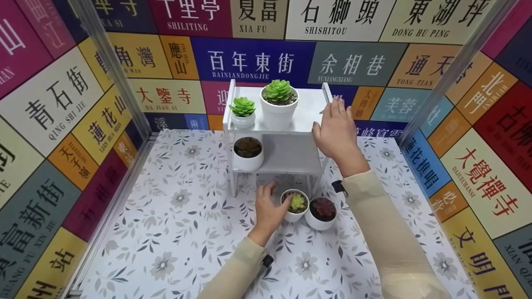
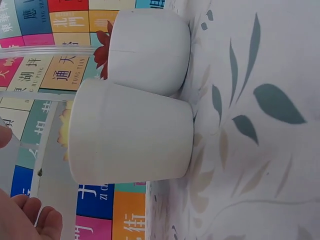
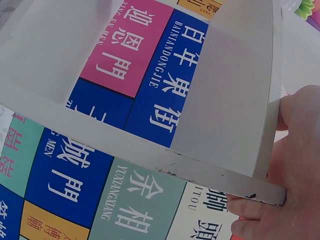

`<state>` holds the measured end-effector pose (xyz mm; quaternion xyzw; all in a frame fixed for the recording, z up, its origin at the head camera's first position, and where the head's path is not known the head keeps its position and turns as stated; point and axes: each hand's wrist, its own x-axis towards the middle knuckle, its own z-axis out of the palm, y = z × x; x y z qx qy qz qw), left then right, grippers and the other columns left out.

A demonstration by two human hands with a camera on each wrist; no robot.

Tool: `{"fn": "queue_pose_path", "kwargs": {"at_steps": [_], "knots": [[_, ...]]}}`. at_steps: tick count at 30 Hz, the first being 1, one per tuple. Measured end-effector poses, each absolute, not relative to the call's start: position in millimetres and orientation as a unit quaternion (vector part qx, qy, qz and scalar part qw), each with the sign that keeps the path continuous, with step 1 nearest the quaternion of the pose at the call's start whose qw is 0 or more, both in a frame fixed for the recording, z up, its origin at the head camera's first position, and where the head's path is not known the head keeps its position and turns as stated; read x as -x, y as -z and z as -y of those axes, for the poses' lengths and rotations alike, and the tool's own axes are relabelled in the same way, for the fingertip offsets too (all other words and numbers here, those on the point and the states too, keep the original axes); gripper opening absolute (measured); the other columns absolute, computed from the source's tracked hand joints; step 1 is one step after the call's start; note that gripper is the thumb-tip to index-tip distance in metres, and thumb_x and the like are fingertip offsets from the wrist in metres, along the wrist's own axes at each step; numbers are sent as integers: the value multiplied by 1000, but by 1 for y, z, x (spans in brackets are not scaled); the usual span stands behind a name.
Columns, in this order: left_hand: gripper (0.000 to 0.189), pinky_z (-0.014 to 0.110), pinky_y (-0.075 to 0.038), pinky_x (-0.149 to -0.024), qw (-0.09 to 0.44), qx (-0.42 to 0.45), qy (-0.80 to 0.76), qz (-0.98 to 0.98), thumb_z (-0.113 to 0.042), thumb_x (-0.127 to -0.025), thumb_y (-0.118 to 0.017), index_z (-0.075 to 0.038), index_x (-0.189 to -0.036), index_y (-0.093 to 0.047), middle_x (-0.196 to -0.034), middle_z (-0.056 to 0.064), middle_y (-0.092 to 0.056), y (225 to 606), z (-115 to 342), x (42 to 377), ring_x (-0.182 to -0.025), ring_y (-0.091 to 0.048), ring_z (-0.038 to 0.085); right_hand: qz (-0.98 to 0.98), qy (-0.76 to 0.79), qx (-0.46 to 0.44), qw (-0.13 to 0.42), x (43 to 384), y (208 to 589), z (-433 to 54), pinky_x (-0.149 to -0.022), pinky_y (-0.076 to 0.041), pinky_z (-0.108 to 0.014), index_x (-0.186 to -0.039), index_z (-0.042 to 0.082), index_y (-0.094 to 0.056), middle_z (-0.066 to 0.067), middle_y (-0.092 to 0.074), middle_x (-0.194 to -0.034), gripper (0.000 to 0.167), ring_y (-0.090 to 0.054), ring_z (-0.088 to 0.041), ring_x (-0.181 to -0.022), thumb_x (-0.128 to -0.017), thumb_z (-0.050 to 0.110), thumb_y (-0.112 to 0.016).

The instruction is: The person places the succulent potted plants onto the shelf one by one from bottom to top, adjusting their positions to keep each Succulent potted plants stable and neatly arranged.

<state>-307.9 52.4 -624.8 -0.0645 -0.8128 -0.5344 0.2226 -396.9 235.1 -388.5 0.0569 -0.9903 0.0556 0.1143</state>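
My left hand (image 1: 269, 209) is beside a white pot with a yellow-green succulent (image 1: 297, 202), fingers spread and thumb near its rim. In the left wrist view, a gap shows between the fingers and this white pot (image 2: 132, 135). Touching it on the right is a white pot with a dark red succulent (image 1: 322, 212). My right hand (image 1: 337, 131) holds the right side of a white two-tier shelf (image 1: 291, 161). In the right wrist view, the thumb lies on one side of the frame post (image 3: 215, 177) and the fingers pass behind it.
On the upper tier stand a large potted green succulent (image 1: 279, 104) and a smaller one (image 1: 242, 112). A pot with a dark brownish plant (image 1: 248, 153) sits on the lower tier's left. Lettered panels (image 1: 253, 60) surround the flower-patterned tabletop (image 1: 166, 232).
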Motion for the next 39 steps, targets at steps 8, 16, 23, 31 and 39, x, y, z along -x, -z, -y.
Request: {"fn": "queue_pose_path", "kwargs": {"at_steps": [8,16,23,31,39], "knots": [[73,48,-52,-106,211,63,516,828,-36,-79,-91,-1,-137,-62,-125,15,-59,631,-57,306,-120,-58,31,991,-55,-53,109,398,390,-235,-136,-5,-57,-164,-12,-19,-30,-8,-176,79,-5,-44,-166,-108,42,-35],[89,53,-51,-110,186,59,511,837,-37,-70,-95,-3,-143,-57,-135,18,-58,637,-59,305,-127,-58,36,992,-56,-53,104,398,390,-235,-136,-4,-57,-164,-12,-18,-30,-7,-176,79,-5,-44,-166,-109,42,-35],[104,53,-49,-114,144,52,506,849,-43,-66,-98,-2,-150,-51,-145,19,-55,642,-61,303,-135,-55,38,990,-64,-56,109,398,389,-236,-136,-5,-58,-163,-13,-20,-31,-9,-175,79,-6,-44,-166,-108,41,-36],[108,56,-42,-122,84,40,521,849,-42,-68,-97,-1,-155,-46,-157,26,-47,645,-61,302,-147,-48,43,989,-53,-64,122,398,389,-235,-135,-9,-59,-161,-15,-24,-34,-13,-174,78,-11,-46,-165,-107,40,-36],[113,59,-39,-123,70,35,531,844,-38,-64,-99,0,-156,-45,-159,29,-45,651,-60,303,-149,-44,47,989,-55,-57,122,399,389,-234,-135,-9,-59,-161,-15,-24,-33,-14,-174,78,-11,-46,-165,-107,39,-37]]}}
